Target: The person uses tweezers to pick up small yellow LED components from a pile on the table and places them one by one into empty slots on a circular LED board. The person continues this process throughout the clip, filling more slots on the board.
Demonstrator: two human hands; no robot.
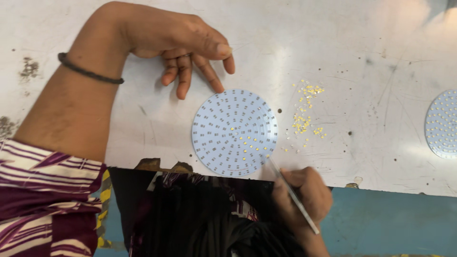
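Striped sleeve (43, 190) nearest the lens, my left hand (181, 43) rests on the scuffed white table (357, 38), fingers loosely curled, holding nothing, one fingertip just beside the round white circuit board's (234, 132) upper rim. My right hand (304, 200) pinches slim metal tweezers (291, 192), long axis slanting up-left, tips at the board's lower right edge; whether they grip anything is unclear. Small yellow components (307, 109) lie scattered right of the board.
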